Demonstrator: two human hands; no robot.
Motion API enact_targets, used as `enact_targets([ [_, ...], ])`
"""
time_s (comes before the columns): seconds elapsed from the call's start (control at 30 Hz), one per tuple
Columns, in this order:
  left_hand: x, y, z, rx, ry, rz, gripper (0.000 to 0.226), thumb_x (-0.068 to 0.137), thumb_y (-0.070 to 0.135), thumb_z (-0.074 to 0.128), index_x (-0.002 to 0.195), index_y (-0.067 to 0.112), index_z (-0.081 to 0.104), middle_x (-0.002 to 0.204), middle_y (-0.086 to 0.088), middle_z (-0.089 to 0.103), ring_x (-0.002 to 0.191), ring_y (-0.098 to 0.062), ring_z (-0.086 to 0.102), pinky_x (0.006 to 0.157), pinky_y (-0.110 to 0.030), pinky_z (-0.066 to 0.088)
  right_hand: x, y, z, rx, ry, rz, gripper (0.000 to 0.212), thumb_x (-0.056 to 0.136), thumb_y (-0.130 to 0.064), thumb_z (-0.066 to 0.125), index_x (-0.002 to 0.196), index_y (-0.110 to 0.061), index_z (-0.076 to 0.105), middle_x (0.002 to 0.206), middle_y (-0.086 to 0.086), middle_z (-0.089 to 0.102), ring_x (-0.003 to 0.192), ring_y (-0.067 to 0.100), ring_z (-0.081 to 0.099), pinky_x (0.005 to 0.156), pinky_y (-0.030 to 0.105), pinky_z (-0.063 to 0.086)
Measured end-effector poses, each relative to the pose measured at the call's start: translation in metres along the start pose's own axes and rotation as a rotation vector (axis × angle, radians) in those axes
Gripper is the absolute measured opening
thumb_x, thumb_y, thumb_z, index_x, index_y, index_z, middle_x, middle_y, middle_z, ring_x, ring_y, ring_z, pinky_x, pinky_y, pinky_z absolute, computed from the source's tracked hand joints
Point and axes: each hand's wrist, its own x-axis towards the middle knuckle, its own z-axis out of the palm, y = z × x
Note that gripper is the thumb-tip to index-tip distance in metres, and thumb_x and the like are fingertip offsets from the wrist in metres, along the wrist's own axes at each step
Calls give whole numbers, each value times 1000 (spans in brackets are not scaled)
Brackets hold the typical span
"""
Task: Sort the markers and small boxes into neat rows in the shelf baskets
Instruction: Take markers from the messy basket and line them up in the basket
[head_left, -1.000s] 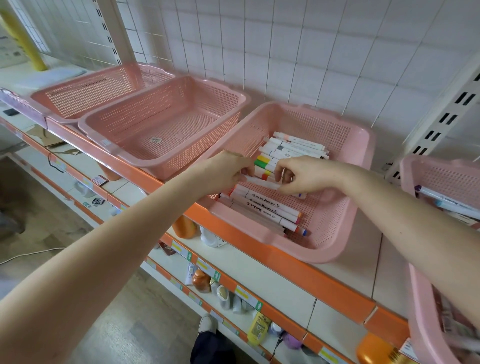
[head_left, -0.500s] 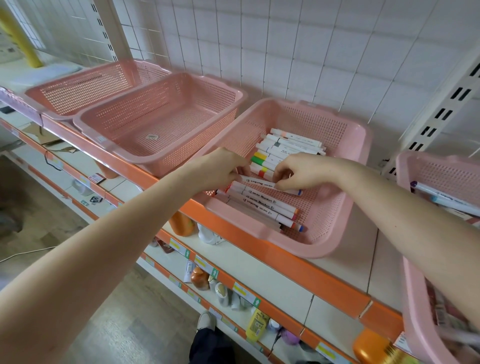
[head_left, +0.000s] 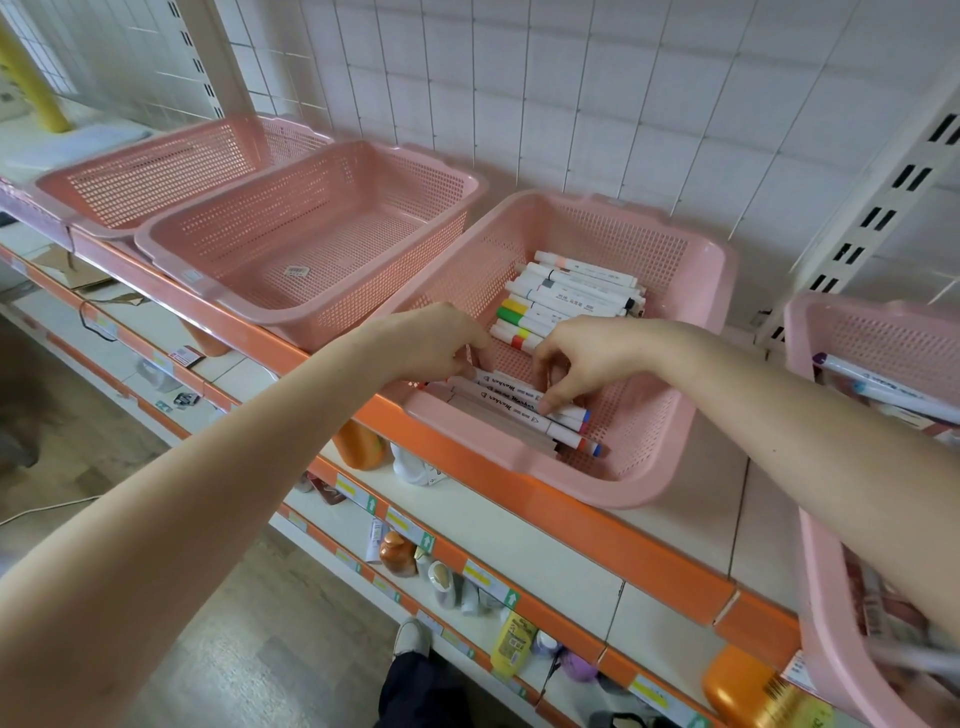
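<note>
A white cylindrical marker (head_left: 506, 383), uppermost in the near row of white plastic markers (head_left: 519, 415), is pinched by the curled fingers of the right hand (head_left: 584, 358) inside the pink perforated plastic basket (head_left: 719, 291) on the orange-edged shelf (head_left: 623, 545). The left hand (head_left: 441, 338) is placed at the row's left ends with fingers curled. Whether it grips anything cannot be told.

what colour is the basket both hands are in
Pink: the basket is perforated pink plastic, clearest in the head view.
</note>
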Motion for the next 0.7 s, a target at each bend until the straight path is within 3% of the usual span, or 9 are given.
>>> enact_targets([
  [0.2,1,-1,-1,-37,0,8,25,89,14,58,108,28,66,96,13,66,95,-6,56,89,-30,46,0,0,0,75,2,-21,20,78,-36,75,89,-23,64,66,-12,66,60,1,62,58,20,50],
  [0.33,1,0,-1,-43,56,27,24,90,18,59,112,24,65,103,7,65,94,-7,54,83,-22,40,-1,0,-3,47,80,-70,16,80,-40,72,87,-28,63,73,-11,65,70,10,62,65,29,53],
  [0.47,1,-2,-1,-60,96,49,24,89,22,61,112,23,66,102,6,65,90,-6,52,78,-18,36,-3,-6,-2,33,137,-133,10,81,-38,71,85,-33,64,76,-14,63,72,1,57,66,19,45],
  [0.63,0,-3,0,-95,81,47,22,88,25,63,110,26,66,100,7,66,95,-9,57,87,-29,46,-5,-11,1,26,81,-139,10,82,-35,71,90,-28,70,78,-15,65,73,-1,57,68,16,45],
  [0.7,-1,-2,-1,-94,68,51,23,88,21,62,110,25,66,99,8,65,95,-8,56,84,-24,43,-5,-10,1,1,91,-122,12,82,-36,71,90,-28,70,77,-16,63,73,-2,56,66,14,43],
])
